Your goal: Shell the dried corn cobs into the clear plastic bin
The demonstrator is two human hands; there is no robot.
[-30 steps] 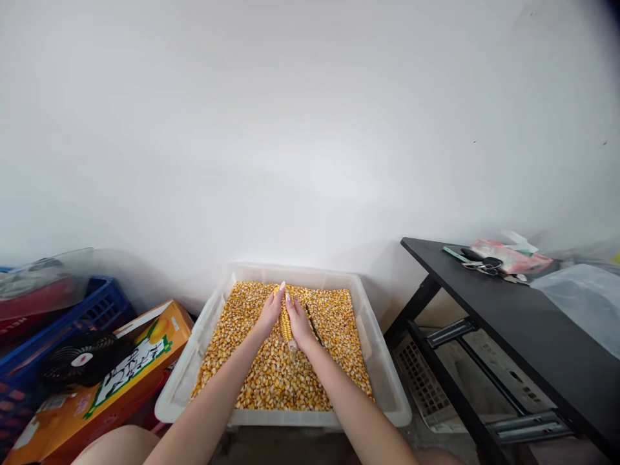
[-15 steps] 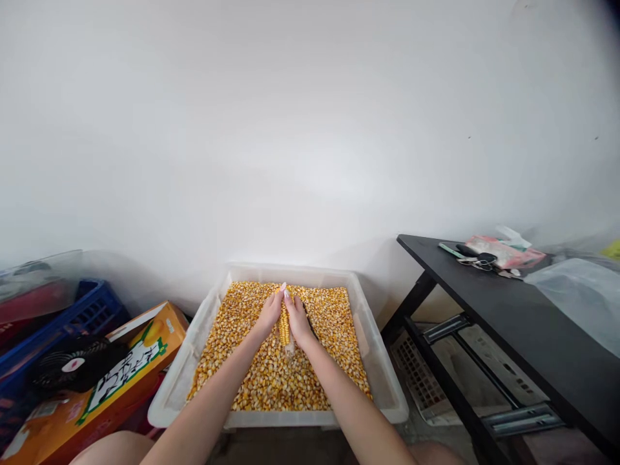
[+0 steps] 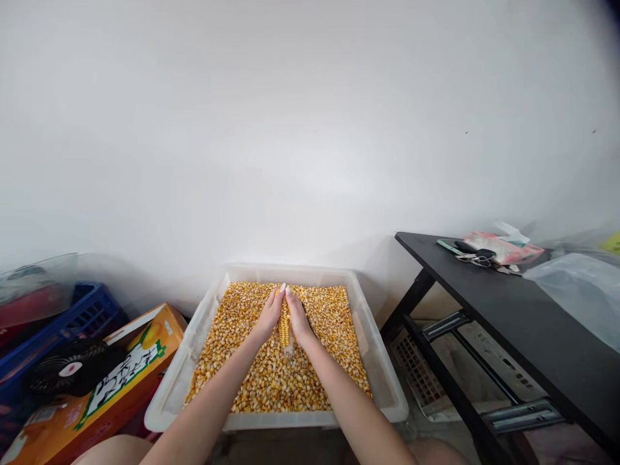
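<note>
A yellow corn cob [image 3: 284, 330] stands on end between my two hands, over a white plastic tub [image 3: 380, 371] filled with loose corn kernels [image 3: 271, 378]. My left hand [image 3: 269, 316] wraps the cob's left side. My right hand [image 3: 297, 318] presses against its right side, fingertips meeting the left hand's at the cob's far end. Most of the cob is hidden by my palms; a pale bare tip shows at the near end. A dark thin tool lies in the kernels just right of my right hand, mostly hidden.
An orange carton [image 3: 104, 381], a small black fan [image 3: 68, 371] and a blue crate [image 3: 82, 313] sit left of the tub. A black table [image 3: 523, 323] at right holds keys [image 3: 477, 258], a pink packet [image 3: 504, 248] and a clear plastic bag [image 3: 578, 290]. A white wall stands behind.
My hands have closed in more tightly round the cob, and the dark tool is now more hidden. The view has shifted slightly, moving everything a little to the left.
</note>
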